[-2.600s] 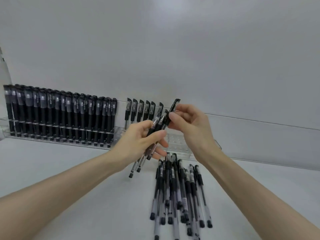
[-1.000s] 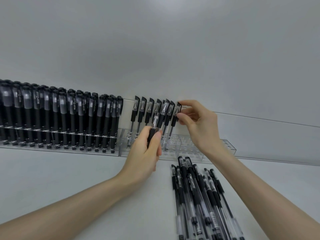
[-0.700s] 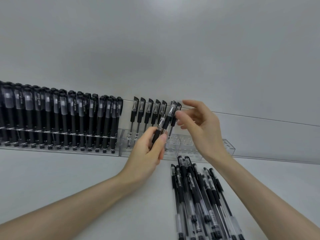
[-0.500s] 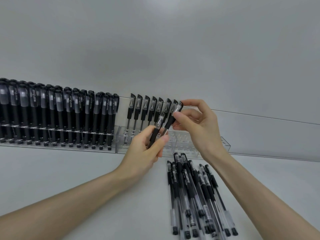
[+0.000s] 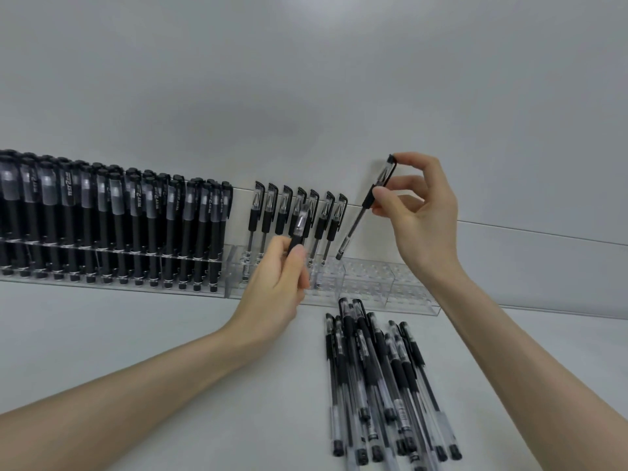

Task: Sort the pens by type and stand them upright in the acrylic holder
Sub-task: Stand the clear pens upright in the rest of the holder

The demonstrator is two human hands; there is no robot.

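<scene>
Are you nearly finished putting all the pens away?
More than halfway, it looks. Done: a long row of thick black pens stands in the holder, and a short row of thin clear pens beside it. In hand: the right hand pinches one thin pen, tilted over the empty holes; the left hand holds another pen. Left: a pile of pens lying on the table.

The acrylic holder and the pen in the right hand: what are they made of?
Holder: apparently clear, glossy acrylic or similar plastic; the surface behind shows through its cells. Pen: probably plastic, with a see-through barrel and a matte black grip, possibly rubber.
</scene>
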